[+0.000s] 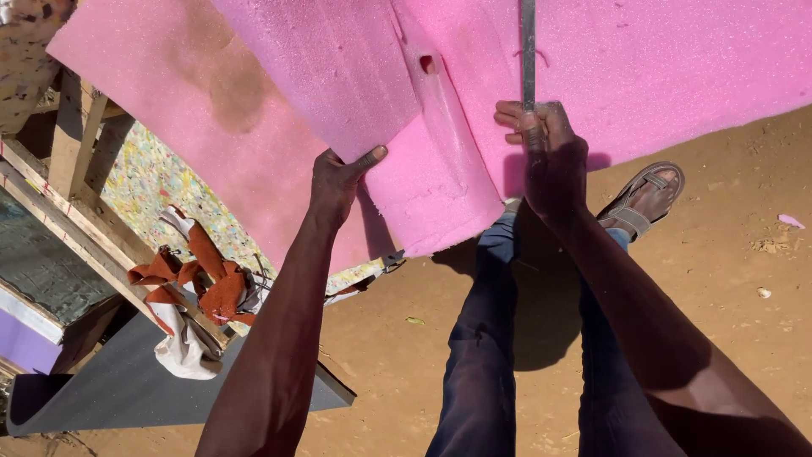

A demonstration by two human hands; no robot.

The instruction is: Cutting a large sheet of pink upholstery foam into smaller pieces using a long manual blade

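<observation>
From the head camera, a big pink foam sheet (643, 59) spreads over a wooden frame (80, 211) and out above the dirt ground (719, 338). The left hand (338, 179) pinches the lower edge of a cut foam flap, thumb on top. The right hand (545, 148) is closed around a long metal blade (529, 51) standing upright against the foam. Rust-brown cloth scraps (207, 279) lie on the frame below.

Outdoors, hard sunlight, sharp shadows. Bare reddish dirt floor (719, 338). Left: wooden frame (80, 127) over speckled foam (161, 182), rust-and-white rags (199, 292) on its edge, grey sheet (127, 385) below.
</observation>
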